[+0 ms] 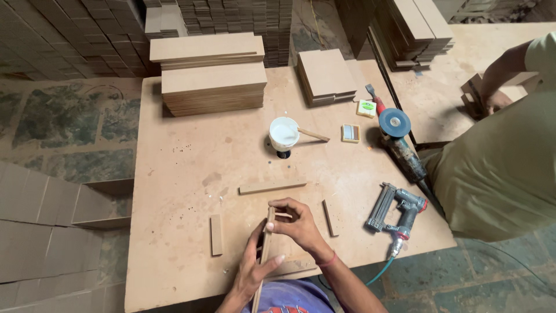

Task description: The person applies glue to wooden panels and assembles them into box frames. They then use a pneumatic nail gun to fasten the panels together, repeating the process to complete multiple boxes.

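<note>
Wooden strip in both hands | glue cup, nail gun near

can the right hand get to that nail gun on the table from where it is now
Probably yes. The right hand is busy gripping the wooden strip, but the nail gun lies just to its right, with only a short wooden piece lying flat between.

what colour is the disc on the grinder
Blue, with a dark centre; the grinder disc shows in the head view.

The table is light brown. The cup is white inside. The grinder disc is blue. The nail gun is grey and red.
</note>
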